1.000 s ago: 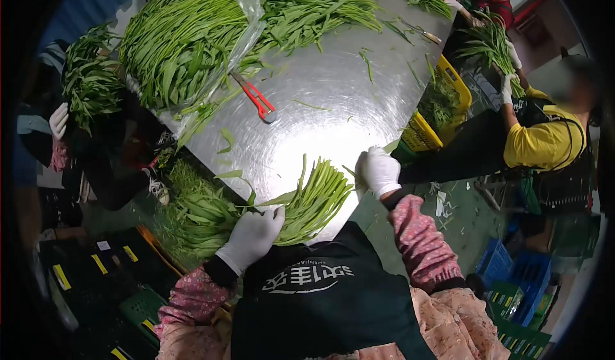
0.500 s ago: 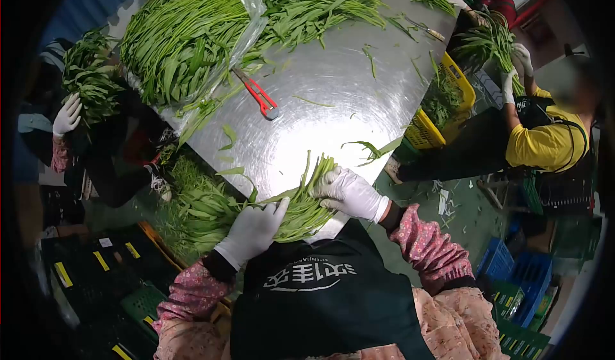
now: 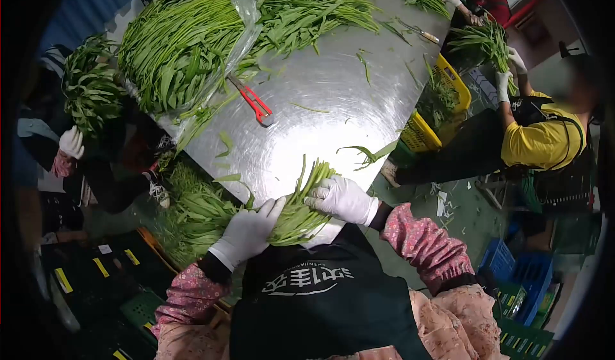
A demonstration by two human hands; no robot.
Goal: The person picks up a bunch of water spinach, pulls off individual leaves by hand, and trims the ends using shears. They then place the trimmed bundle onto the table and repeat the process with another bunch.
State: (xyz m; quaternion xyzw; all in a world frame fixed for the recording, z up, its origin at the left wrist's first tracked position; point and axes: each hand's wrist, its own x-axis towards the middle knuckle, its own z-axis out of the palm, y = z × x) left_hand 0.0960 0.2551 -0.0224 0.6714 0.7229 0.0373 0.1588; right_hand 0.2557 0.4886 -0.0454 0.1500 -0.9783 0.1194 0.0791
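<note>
At the far left, dark crates (image 3: 96, 276) stand low beside the person. Next comes the big heap of greens (image 3: 186, 46), which lies at the far part of the metal table (image 3: 339, 84). The gloved left hand (image 3: 248, 233) lies over the small bunch (image 3: 295, 219), with its foremost fingers rather straight; the palm side is hidden, so one cannot tell how firmly it is closed. The red tool (image 3: 245, 94) lies apart from both hands, farther up the table.

The bunch is at the near corner of the table, between the hands, its cut stems pointing away from the person. The gloved right hand (image 3: 343, 198) has its fingers bent close together and seems clamped on these stems. For good handling, the left hand should keep a steady hold near the leaves, while the right hand evens the stems gently, without crushing them. One stem stands out from the others and deserves attention. To the right, a loose leafy piece (image 3: 370, 156) lies near the table edge, and beyond it is a yellow crate (image 3: 423, 133).
</note>
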